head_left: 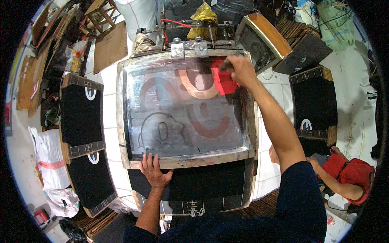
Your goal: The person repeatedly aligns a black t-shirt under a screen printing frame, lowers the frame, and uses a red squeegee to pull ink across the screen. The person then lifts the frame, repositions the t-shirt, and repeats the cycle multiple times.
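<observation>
**Inspector:** State the position of the hands.

**Assistant:** The left hand (pixel 156 174) is at lower centre of the frame, fingers spread, fingertips resting on the near rail of the screen frame (pixel 202 160). The right hand (pixel 242 72) is at upper right of centre, fingers bunched and closed on the upper part of a red item (pixel 225 83).

**Inspector:** Kind of red item?

**Assistant:** Cannot be told; the fingers cover part of it. It is over the upper right of the mesh (pixel 162 111), inside the rails.

**Inspector:** Condition of the mesh?

**Assistant:** Grey and streaked. Curved bands show on it, and a dark outlined figure at its lower left.

**Inspector:** Fixings?

**Assistant:** Two metal clamps (pixel 177 50) at the far rail, top centre. A yellow plastic bag (pixel 204 18) hangs above them, beside a red tube (pixel 176 23).

**Inspector:** Surroundings?

**Assistant:** A black board (pixel 194 178) shows below the near rail. Black panels (pixel 81 113) with small white arch prints stand at the left and right of the picture. A second frame (pixel 263 30) leans at upper right. Another person in a red top (pixel 356 174) is at lower right.
</observation>
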The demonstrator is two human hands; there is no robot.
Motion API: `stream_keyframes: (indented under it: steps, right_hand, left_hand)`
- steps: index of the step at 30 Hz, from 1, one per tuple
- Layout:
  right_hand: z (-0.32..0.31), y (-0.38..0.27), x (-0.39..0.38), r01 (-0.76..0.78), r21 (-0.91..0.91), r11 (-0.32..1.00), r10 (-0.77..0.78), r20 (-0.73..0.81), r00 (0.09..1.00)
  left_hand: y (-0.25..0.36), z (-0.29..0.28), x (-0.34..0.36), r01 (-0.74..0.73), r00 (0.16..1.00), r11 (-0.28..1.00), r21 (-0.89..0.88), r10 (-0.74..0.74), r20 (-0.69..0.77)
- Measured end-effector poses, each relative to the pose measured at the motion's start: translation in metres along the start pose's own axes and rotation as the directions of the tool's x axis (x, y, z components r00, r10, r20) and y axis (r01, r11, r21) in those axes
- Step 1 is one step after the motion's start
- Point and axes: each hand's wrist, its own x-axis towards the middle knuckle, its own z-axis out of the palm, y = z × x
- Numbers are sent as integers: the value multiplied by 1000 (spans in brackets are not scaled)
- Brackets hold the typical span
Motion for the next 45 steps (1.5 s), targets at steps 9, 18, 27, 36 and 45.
stream_keyframes:
  steps: [9, 18, 27, 36, 45]
  right_hand:
    - [1, -21, -38, -67, -9, 998, 67, -4, 998]
    - [-22, -37, -49, -60, 103, 993, 62, -18, 998]
    - [-26, 0, -17, -117, 49, 992, 93, 337, 937]
    - [10, 45, 78, -170, 21, 985, 144, 439, 887]
    - [-52, -149, -126, -304, 170, 937, 314, -32, 949]
  left_hand:
    - [1, 0, -1, -12, 999, 1000, -19, 11, -38]
    - [2, -28, 24, -66, 997, 997, -29, 67, 32]
    - [11, -76, 48, -120, 987, 987, -110, 130, 90]
    - [11, -79, 46, -111, 988, 984, -138, 124, 88]
    - [17, -101, 53, -100, 988, 988, -118, 113, 108]
